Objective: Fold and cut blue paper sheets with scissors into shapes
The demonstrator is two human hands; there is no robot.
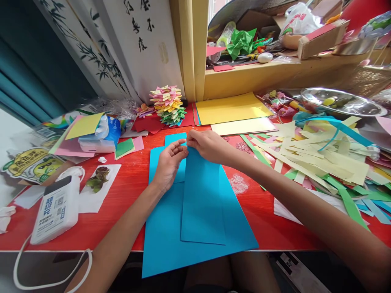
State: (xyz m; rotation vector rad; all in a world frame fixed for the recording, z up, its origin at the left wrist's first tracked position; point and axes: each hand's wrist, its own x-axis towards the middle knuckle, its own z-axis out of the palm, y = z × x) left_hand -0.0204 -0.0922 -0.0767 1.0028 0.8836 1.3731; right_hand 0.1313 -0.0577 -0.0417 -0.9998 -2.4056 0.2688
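A narrow folded piece of blue paper (203, 199) lies lengthwise over a larger blue sheet (165, 244), which sticks out past the table's front edge. At the folded piece's far end, my right hand (205, 144) pinches its top edge. My left hand (170, 165) is closed at the same upper left corner, thumb against curled fingers, close to the right fingertips. What exactly sits between the left fingertips is partly hidden. Beyond the hands another strip of blue paper (175, 139) shows.
On the right lies a heap of pale paper strips (308, 154) below a metal bowl (342, 101). Yellow sheets (232, 108) and a folded-paper stack (168, 106) stand at the back. To the left are a white corded device (56, 211) and a tissue pack (100, 140).
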